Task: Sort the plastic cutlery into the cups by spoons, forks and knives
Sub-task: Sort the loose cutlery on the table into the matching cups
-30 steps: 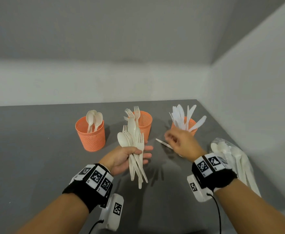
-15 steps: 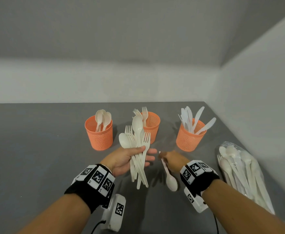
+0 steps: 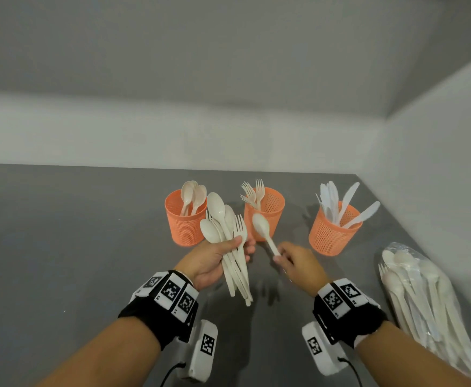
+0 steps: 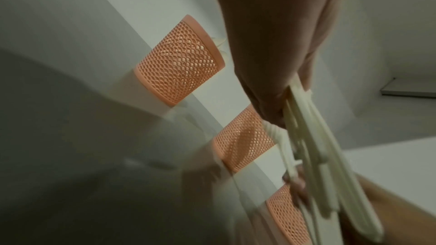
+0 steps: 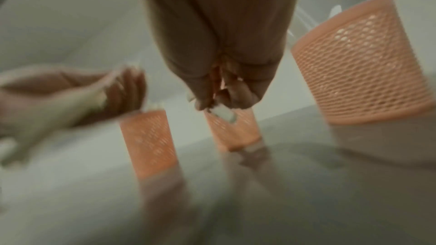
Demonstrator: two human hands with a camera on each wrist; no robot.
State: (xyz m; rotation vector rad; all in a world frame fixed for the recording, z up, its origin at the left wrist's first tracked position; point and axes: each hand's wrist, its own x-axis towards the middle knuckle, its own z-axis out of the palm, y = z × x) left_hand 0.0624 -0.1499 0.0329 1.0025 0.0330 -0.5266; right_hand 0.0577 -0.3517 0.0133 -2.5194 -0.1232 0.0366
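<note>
Three cups (image 3: 267, 210) stand; right hand (image 3: 298, 263) pinches one spoon (image 3: 262, 227).

The left hand (image 3: 212, 261) holds a bunch of spoons and forks (image 3: 228, 241). The right hand (image 3: 298, 263) pinches one spoon (image 3: 262, 227) by its handle, near the fork cup (image 3: 267, 216).

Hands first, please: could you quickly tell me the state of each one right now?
Left hand: closed around a bundle of spoons and forks.
Right hand: fingers pinch a single spoon by its handle.
</note>
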